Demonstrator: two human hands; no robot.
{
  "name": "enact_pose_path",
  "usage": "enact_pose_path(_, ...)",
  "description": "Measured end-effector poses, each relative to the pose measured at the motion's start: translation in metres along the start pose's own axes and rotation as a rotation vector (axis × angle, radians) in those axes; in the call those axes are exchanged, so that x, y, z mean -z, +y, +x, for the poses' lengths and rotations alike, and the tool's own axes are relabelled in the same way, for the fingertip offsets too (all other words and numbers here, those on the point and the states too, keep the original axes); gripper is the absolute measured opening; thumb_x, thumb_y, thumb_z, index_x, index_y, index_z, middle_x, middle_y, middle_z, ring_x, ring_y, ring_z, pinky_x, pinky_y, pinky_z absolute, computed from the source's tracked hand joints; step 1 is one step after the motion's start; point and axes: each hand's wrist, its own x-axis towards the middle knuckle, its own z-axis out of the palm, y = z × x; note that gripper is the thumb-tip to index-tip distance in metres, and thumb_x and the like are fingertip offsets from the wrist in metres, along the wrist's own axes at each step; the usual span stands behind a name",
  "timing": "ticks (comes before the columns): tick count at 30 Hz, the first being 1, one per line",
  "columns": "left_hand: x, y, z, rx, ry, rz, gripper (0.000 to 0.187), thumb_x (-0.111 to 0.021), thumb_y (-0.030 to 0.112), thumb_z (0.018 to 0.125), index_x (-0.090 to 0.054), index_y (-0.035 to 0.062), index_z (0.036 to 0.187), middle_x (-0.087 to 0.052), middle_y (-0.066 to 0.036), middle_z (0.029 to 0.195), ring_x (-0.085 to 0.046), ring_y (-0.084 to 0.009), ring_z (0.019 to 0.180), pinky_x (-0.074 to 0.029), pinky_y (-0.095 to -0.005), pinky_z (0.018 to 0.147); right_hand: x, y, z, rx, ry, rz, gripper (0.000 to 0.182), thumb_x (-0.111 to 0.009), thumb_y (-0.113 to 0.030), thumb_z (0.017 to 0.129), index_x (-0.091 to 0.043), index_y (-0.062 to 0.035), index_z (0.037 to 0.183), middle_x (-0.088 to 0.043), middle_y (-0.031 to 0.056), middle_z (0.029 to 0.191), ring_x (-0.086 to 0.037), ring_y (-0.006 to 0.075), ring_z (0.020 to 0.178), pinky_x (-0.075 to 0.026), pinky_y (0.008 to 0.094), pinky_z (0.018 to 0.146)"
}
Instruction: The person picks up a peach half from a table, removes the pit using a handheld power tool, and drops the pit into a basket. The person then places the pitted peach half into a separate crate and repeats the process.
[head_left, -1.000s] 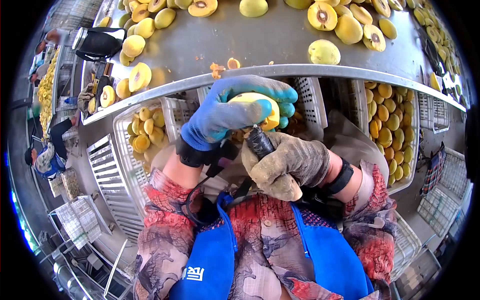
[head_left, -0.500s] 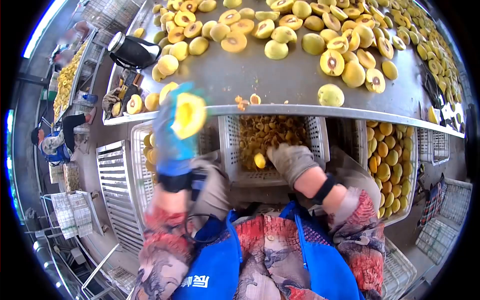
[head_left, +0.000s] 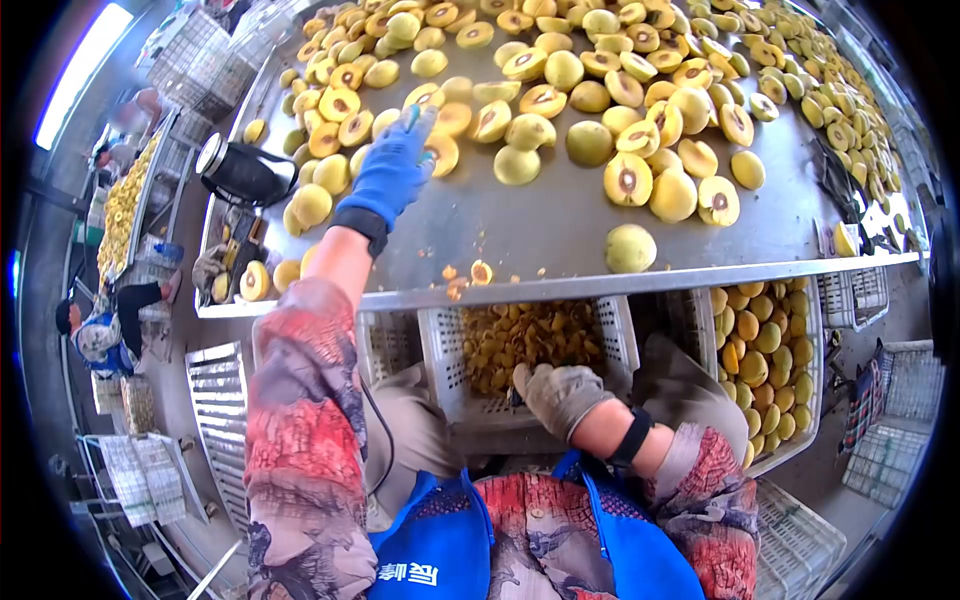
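Observation:
My left hand (head_left: 393, 168), in a blue glove, reaches over the metal table among the halved yellow fruit. Its fingers are apart, right beside a cut fruit half (head_left: 441, 156) that they partly cover; no firm grip shows. My right hand (head_left: 565, 400), in a grey glove, is closed at the near edge of a white crate (head_left: 437, 365) below the table. A small dark bit shows at its fingertips, too little to name. Brown and yellow scraps (head_left: 530, 345) fill that crate.
The metal table (head_left: 530, 225) carries many fruit halves, a black flask (head_left: 243, 172) and a whole-looking fruit (head_left: 631, 248) near its front edge. To the right stands a crate (head_left: 812, 400) of fruit. A slatted white crate (head_left: 217, 400) is on the left; a person (head_left: 110, 325) sits beyond.
My left hand has moved forward and up onto the table, and the fruit half it held is no longer in it. The yellow piece by my right hand is gone from view.

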Motion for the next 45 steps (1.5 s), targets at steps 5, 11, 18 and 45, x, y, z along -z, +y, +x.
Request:
enact_pose_path(5,-0.022,-0.002,0.020,-0.057,-0.226,0.352,0.051,-0.058,0.016,0.076,-0.050,0.0154,0.126,-0.048,-0.016,0.130,-0.041,-0.0353,0.124,-0.033,-0.0416,0.104,0.007,0.009,0.002,-0.064,0.047,0.222,0.017,-0.044,-0.013,0.087,-0.049,-0.0065,0.101,-0.061,0.0139,0.078,-0.064,0.0329,0.062,-0.050,0.0445,0.049)
enact_pose_path(11,-0.005,0.013,-0.005,0.019,-0.328,-0.001,0.050,-0.064,0.012,0.072,-0.053,0.0111,0.120,-0.056,-0.017,0.104,-0.054,-0.0346,0.099,-0.043,-0.0428,0.089,0.042,0.013,0.016,-0.139,0.117,0.716,0.035,-0.067,-0.027,0.078,-0.050,-0.0092,0.103,-0.063,0.0183,0.094,-0.061,0.0383,0.087,-0.049,0.0447,0.073)
enact_pose_path(18,0.023,0.030,-0.050,0.295,-0.171,-0.436,0.061,-0.072,0.018,0.070,-0.050,0.0011,0.124,-0.060,-0.017,0.109,-0.060,-0.0241,0.098,-0.049,-0.0319,0.082,0.068,0.004,0.031,-0.245,0.534,0.969,0.051,-0.078,-0.034,0.069,-0.051,-0.0114,0.105,-0.063,0.0163,0.080,-0.062,0.0385,0.082,-0.051,0.0411,0.068)
enact_pose_path(45,0.022,0.161,-0.126,0.545,0.344,-1.796,0.044,-0.049,0.033,0.094,-0.053,-0.0050,0.116,-0.061,-0.016,0.103,-0.061,-0.0250,0.090,-0.052,-0.0383,0.080,0.048,-0.013,0.046,-0.245,0.523,0.935,0.034,-0.063,-0.024,0.082,-0.045,-0.0051,0.103,-0.061,0.0223,0.079,-0.059,0.0441,0.078,-0.049,0.0488,0.064)
